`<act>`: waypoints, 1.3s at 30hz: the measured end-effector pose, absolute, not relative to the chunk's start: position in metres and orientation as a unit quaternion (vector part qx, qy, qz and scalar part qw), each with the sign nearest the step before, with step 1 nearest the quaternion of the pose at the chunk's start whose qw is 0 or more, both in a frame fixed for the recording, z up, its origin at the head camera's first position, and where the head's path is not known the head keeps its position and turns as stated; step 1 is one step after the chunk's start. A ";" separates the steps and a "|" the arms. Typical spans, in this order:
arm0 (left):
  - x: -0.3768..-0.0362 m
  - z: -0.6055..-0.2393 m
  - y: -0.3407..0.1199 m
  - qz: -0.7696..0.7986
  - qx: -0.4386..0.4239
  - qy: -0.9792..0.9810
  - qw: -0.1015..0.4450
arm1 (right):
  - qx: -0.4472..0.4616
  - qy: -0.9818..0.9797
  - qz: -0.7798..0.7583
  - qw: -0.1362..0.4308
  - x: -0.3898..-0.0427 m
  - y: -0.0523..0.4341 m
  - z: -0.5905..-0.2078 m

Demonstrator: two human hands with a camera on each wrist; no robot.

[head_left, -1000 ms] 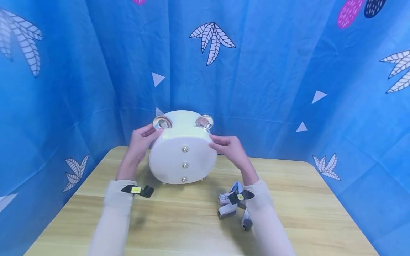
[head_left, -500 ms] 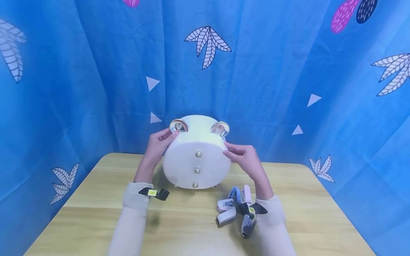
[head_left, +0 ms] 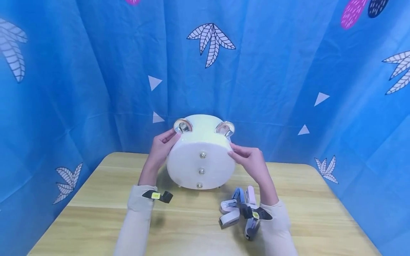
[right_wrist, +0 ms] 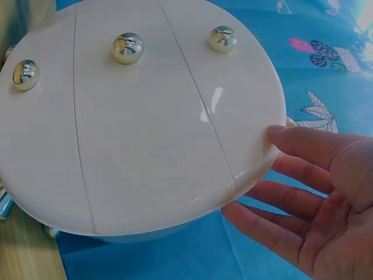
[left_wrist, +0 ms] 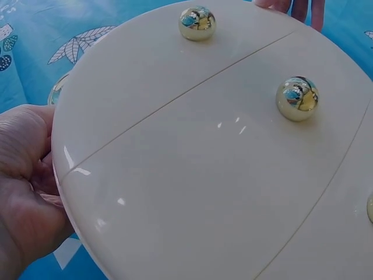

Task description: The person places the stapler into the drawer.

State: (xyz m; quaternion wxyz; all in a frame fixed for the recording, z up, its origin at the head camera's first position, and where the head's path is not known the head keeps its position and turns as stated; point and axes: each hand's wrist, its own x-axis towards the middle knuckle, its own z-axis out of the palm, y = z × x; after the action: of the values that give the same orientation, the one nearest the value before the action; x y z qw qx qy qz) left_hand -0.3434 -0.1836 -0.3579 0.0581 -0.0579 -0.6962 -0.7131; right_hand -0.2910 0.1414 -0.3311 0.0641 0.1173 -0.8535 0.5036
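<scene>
A glossy white oval drawer box (head_left: 187,163) stands toward the back of the table, three gold knobs down its front and two shiny ear shapes on top. My left hand (head_left: 161,147) grips its upper left side just below the left ear (head_left: 183,126). On the upper right side, my right hand (head_left: 253,161) holds the rim, below the right ear (head_left: 225,129). In the right wrist view the thumb (right_wrist: 303,143) presses the front edge while fingers reach along the side. Thin seams between drawers show on the white front (left_wrist: 175,163) in the left wrist view; the drawers are closed.
Several small staplers (head_left: 230,217), in white, blue, pink and grey, lie in a cluster beside my right wrist, partly hidden by its strap (head_left: 256,214). The wooden table (head_left: 89,213) ends at a blue patterned curtain (head_left: 262,78) behind the box.
Both hands and the drawer box have shifted to the right across the table, closer to the staplers. Over the last half second they have barely moved. The grip looks the same.
</scene>
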 end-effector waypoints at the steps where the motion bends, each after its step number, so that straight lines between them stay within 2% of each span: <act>1: -0.343 -0.358 -0.182 -0.713 -0.059 -0.696 0.057 | 0.116 -0.854 0.503 0.063 -0.290 0.143 -0.331; 13: -0.336 -0.360 -0.170 -0.712 -0.062 -0.695 0.084 | 0.116 -0.859 0.496 0.060 -0.284 0.154 -0.332; 20: -0.337 -0.358 -0.177 -0.703 -0.071 -0.706 0.046 | 0.126 -0.868 0.475 0.067 -0.282 0.156 -0.331; 24: -0.338 -0.357 -0.178 -0.705 -0.069 -0.705 0.042 | 0.141 -0.870 0.466 0.074 -0.282 0.156 -0.331; 30: -0.338 -0.356 -0.178 -0.709 -0.057 -0.701 0.048 | 0.153 -0.827 0.519 0.152 -0.273 0.147 -0.319; 32: -0.339 -0.355 -0.177 -0.710 -0.053 -0.701 0.049 | 0.169 -0.793 0.564 0.159 -0.267 0.141 -0.314; 34: -0.339 -0.354 -0.176 -0.709 -0.051 -0.702 0.047 | 0.198 -0.763 0.603 0.124 -0.263 0.135 -0.312; 39: -0.338 -0.353 -0.174 -0.707 -0.049 -0.704 0.045 | 0.211 -0.716 0.659 -0.092 -0.263 0.118 -0.319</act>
State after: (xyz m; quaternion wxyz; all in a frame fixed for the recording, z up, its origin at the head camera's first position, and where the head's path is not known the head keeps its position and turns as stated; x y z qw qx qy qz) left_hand -0.3379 -0.1738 -0.3526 0.0451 -0.0494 -0.7038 -0.7073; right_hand -0.2627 0.1175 -0.3195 -0.0920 0.2114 -0.7158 0.6591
